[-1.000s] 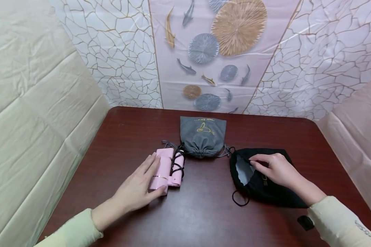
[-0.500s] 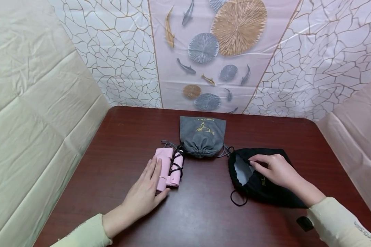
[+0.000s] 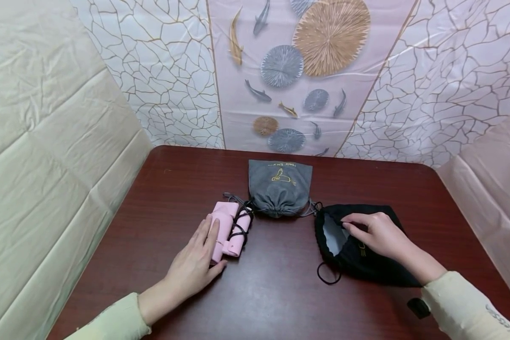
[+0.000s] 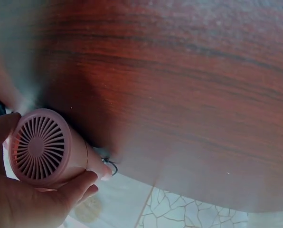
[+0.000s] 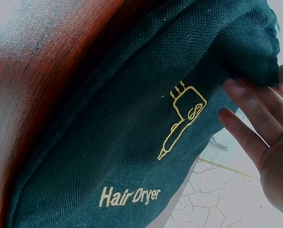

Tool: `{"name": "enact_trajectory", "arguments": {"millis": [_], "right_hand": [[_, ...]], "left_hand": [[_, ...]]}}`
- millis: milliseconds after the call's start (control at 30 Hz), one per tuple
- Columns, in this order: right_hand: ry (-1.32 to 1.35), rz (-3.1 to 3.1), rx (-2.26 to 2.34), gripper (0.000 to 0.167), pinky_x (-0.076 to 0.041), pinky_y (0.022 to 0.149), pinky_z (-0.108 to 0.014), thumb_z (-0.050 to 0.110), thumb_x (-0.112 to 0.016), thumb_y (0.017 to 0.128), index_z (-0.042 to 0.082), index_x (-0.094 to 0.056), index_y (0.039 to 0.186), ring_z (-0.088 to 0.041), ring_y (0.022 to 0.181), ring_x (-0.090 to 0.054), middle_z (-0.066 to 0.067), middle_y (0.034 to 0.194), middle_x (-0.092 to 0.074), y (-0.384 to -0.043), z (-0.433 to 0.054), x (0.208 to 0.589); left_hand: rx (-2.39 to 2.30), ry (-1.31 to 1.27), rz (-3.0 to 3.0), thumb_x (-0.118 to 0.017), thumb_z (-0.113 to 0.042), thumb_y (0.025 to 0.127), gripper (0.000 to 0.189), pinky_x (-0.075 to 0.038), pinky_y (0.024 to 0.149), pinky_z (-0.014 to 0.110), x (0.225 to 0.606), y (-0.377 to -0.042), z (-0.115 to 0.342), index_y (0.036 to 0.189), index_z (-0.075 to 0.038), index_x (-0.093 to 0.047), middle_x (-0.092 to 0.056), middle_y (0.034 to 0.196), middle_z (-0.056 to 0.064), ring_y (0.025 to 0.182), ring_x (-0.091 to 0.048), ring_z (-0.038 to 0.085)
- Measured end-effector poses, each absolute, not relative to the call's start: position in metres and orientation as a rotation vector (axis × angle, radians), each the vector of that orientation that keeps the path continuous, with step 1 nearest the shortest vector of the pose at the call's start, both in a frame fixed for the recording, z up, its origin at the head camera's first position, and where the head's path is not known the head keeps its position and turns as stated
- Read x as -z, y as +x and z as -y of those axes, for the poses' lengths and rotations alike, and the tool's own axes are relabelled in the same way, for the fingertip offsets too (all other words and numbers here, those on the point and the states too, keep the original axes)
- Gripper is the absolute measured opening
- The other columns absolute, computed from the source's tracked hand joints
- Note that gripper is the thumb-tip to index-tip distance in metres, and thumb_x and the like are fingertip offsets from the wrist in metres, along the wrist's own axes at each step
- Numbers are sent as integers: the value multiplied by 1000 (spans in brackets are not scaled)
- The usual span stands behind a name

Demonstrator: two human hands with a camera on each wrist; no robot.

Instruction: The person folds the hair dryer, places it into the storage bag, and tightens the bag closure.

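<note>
A pink hair dryer (image 3: 224,224), its handle folded beside the barrel and a black cord wound round it, lies left of the table's middle. My left hand (image 3: 190,264) grips its barrel, fingers along the left side and thumb by the near end. In the left wrist view, thumb and fingers curve round the barrel beside the round vent grille (image 4: 36,148). At the right lies a black drawstring bag (image 3: 367,269), its mouth agape and pale lining showing. My right hand (image 3: 382,236) pinches the upper layer at the mouth. "Hair Dryer" lettering (image 5: 129,196) shows on the bag in the right wrist view.
A grey drawstring pouch (image 3: 280,191) with yellow print, its neck gathered, lies behind and between the two hands. The bag's black cord loop (image 3: 329,274) trails on the brown table (image 3: 272,297). Patterned cloth (image 3: 280,108) hangs along the far edge.
My left hand has slid rightward along the hair dryer, then a little back left. The hair dryer has turned slightly, its near end shifting left. My right hand stays at the bag's mouth.
</note>
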State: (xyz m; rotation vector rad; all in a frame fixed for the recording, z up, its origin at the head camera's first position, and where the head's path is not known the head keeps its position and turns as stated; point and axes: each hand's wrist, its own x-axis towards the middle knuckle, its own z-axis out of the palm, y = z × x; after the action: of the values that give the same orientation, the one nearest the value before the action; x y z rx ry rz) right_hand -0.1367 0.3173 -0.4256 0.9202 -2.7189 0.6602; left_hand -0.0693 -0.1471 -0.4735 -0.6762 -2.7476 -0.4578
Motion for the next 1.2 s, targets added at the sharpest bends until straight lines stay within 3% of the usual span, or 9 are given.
{"name": "enact_trajectory", "arguments": {"millis": [233, 667, 800, 967, 1033, 1200], "right_hand": [[927, 2719, -659, 18, -43, 57, -23, 1, -78, 93, 12, -81, 107, 9, 56, -41, 0, 97, -80, -137, -316, 426], [936, 2703, -649, 18, -46, 57, -23, 1, -78, 93, 12, -81, 107, 10, 58, -46, -1, 98, -81, -140, -315, 422], [936, 2693, -656, 19, -46, 57, -23, 0, -78, 92, 12, -81, 107, 9, 56, -44, -2, 98, -81, -140, -316, 418], [934, 2690, -656, 19, -44, 56, -22, 0, -79, 92, 11, -81, 107, 10, 55, -41, -2, 98, -81, -139, -316, 414], [932, 2691, -661, 19, -42, 55, -22, 0, -79, 91, 11, -81, 107, 9, 53, -38, -2, 97, -81, -138, -316, 412], [932, 2684, -679, 19, -38, 53, -19, 1, -79, 92, 12, -81, 107, 10, 52, -31, -2, 94, -80, -135, -315, 408]], "left_hand": [[388, -774, 2648, -85, -18, 80, 85, -51, 112, 54, 472, -74, 160, 151, 12, -49, -50, 155, 34, 140, -55, 48], [326, -962, 2464, -82, -15, 76, 76, -51, 110, 52, 456, -76, 187, 143, 11, -58, -62, 143, 28, 132, -62, 44], [324, -1038, 2416, -79, -18, 78, 74, -43, 118, 43, 444, -76, 189, 143, 10, -58, -62, 144, 26, 134, -61, 42], [387, -1156, 2361, -71, -21, 85, 70, -24, 129, 31, 429, -75, 184, 146, 10, -56, -58, 149, 26, 137, -58, 41], [414, -1203, 2340, -69, -22, 87, 69, -25, 129, 31, 423, -74, 180, 148, 9, -55, -57, 151, 26, 138, -58, 40], [408, -1296, 2312, -73, -22, 84, 74, -42, 121, 41, 417, -73, 163, 149, 6, -54, -56, 154, 24, 141, -56, 38]]}}
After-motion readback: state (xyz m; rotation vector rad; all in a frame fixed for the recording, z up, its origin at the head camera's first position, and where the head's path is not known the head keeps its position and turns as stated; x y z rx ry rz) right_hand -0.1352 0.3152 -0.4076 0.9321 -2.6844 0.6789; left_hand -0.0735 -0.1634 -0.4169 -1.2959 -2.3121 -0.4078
